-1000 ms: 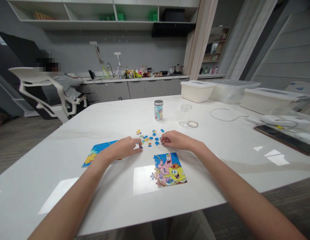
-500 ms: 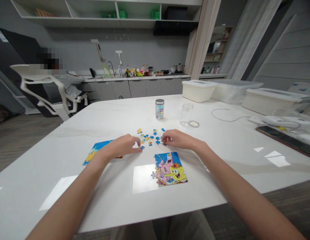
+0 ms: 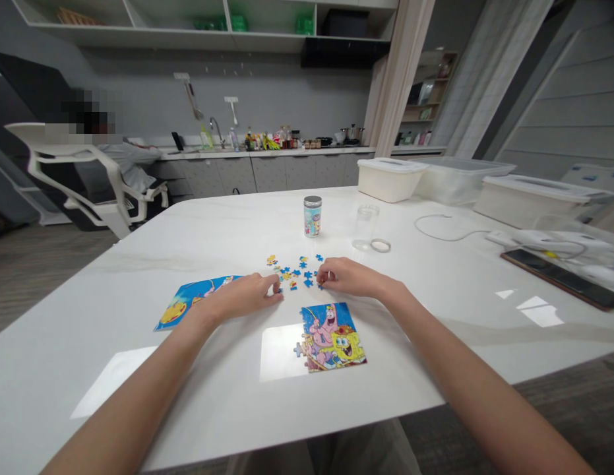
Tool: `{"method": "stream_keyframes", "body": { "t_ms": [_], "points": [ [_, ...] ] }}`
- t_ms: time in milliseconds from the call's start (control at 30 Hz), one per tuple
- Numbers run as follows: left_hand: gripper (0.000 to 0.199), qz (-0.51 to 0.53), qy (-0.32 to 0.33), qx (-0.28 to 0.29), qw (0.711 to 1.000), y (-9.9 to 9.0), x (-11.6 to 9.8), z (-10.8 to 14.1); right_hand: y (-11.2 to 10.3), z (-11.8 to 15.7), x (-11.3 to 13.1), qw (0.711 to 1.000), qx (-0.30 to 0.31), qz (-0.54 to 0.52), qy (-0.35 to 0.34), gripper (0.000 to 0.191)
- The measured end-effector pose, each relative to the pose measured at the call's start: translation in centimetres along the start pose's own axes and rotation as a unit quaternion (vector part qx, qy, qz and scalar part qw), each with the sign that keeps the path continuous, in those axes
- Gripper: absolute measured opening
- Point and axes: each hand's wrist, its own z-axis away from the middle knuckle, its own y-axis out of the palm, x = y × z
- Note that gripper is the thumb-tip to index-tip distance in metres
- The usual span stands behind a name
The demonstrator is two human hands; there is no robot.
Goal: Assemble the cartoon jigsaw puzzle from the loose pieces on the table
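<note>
My left hand (image 3: 254,293) rests on the table with its thumb and index finger closed about a small blue puzzle piece (image 3: 281,290). Across from it, my right hand (image 3: 343,276) pinches another puzzle piece (image 3: 320,284), mostly hidden by the fingertips. Loose puzzle pieces (image 3: 297,272), mainly blue and yellow, lie scattered between and beyond both hands. Nearer to me is a joined section of the puzzle (image 3: 333,338), showing a pink starfish and a yellow sponge character; its left edge has open tabs. A picture sheet (image 3: 183,303) lies partly under my left forearm.
Behind the pieces stands a printed tin with a silver lid (image 3: 312,218). To its right are a clear jar (image 3: 366,224) and a ring-shaped lid (image 3: 380,245). Storage boxes (image 3: 390,178), a cable and a phone (image 3: 564,277) lie right. A person sits at far left.
The view has shifted slightly, so more of the picture sheet shows. My left thumb and index finger have drawn closer together at the blue piece. My right hand keeps its pinch.
</note>
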Motion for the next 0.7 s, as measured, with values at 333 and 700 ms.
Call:
{"method": "stream_keyframes", "body": {
  "t_ms": [333, 700],
  "points": [
    [0.042, -0.002, 0.023, -0.014, 1.000, -0.38, 0.79, -0.03, -0.17, 0.13, -0.18, 0.999, 0.020, 0.011, 0.029, 0.018],
    [0.039, 0.025, 0.000, -0.016, 1.000, 0.14, 0.17, -0.16, -0.77, 0.43, 0.08, 0.997, 0.038, 0.027, 0.064, 0.017]
  ]
}}
